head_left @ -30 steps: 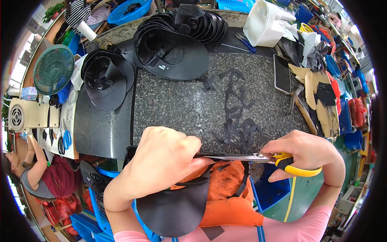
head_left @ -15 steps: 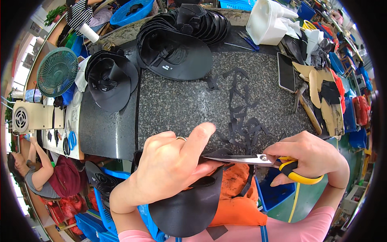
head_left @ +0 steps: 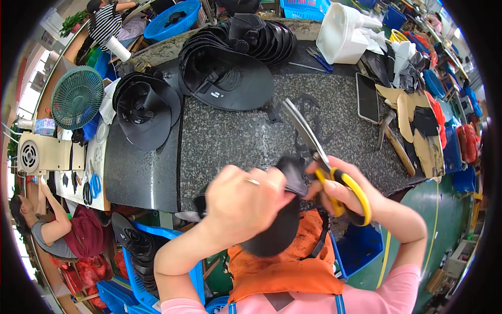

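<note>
Over my lap, my left hand [head_left: 246, 201], partly blurred, grips a black curved leather-like piece [head_left: 274, 233] whose wide rounded end hangs below. Its exact kind is unclear. Yellow-and-black-handled scissors [head_left: 305, 128] are in my right hand [head_left: 342, 191], blades slanting up to the left, away from the piece. My right fingertips are against the piece's raised upper part. Black offcut strips [head_left: 308, 107] lie on the speckled stone slab [head_left: 230, 136]; my hands hide some of them. Orange cloth [head_left: 308, 243] lies under the piece.
Nested black pieces form a big stack [head_left: 235, 78] at the back and a smaller stack [head_left: 141, 112] at left. A phone [head_left: 368, 98], hammer [head_left: 396, 146] and white container [head_left: 340, 36] stand or lie right. A green fan [head_left: 77, 98] and a seated person [head_left: 52, 225] are left.
The scissors have swung from level across the piece to pointing up and away from it. My right hand has moved left, and the piece is turned and lifted between both hands.
</note>
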Demonstrator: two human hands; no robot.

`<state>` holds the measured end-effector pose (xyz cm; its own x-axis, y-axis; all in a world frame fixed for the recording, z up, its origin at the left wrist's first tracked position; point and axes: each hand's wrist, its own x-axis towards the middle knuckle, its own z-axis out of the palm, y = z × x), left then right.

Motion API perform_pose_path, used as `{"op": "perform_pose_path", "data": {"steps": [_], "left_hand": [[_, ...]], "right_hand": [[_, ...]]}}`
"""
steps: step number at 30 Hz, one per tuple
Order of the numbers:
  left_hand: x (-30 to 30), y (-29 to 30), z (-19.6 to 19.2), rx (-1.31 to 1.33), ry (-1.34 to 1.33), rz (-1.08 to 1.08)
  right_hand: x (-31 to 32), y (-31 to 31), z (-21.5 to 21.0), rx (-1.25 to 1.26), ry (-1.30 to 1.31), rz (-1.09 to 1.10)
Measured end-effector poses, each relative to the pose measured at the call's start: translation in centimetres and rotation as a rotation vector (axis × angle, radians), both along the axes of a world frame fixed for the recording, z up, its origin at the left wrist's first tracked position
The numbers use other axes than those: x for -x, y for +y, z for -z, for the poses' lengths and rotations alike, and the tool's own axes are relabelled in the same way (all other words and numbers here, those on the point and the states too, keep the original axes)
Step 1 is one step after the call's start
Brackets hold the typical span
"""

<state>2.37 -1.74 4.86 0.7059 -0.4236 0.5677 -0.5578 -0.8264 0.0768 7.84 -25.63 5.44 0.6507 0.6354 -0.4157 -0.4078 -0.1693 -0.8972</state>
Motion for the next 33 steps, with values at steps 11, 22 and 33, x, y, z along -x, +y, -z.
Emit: {"op": "perform_pose_path", "data": {"steps": [11,22,33], "left_hand": [[1.7,5.6,5.8,0.667,0.481,-0.241],[2.5,3.1,8.8,2.228,0.938,0.283],[0.4,1.4,9.1,1.121,0.184,-0.091]], "right_hand": [[-2.7,2.7,7.2,-0.206,0.004,0.443],[-2.0,1.7,6.9,-0.291,0.068,0.440],[1.0,-0.1,7.0,-0.335,0.281,0.457]]}}
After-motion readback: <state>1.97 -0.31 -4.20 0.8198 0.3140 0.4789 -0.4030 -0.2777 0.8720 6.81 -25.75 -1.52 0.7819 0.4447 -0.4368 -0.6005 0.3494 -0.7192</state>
